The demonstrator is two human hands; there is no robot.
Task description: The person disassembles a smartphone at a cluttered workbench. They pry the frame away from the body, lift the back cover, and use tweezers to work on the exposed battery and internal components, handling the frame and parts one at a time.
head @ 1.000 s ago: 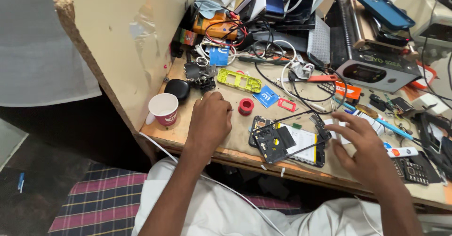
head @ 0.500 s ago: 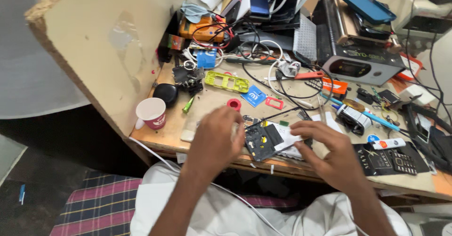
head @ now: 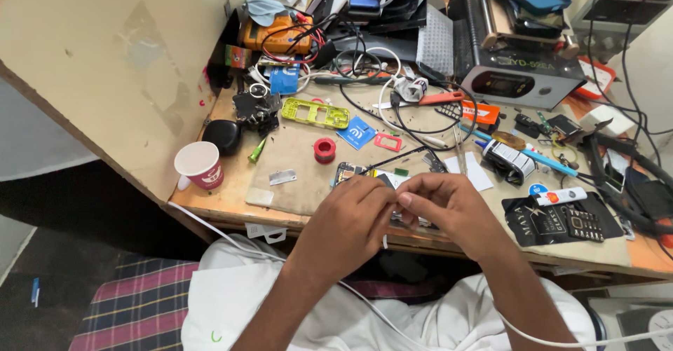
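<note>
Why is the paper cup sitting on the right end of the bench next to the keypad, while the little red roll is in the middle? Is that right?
Not quite. In the head view the paper cup stands at the left end of the bench, beside a black pouch, far from the keypad. The red roll is indeed in the middle.

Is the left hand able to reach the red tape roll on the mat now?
Probably yes. The left hand is near the table edge, and the red tape roll lies just beyond it on the mat, with only bare mat between them.
</note>
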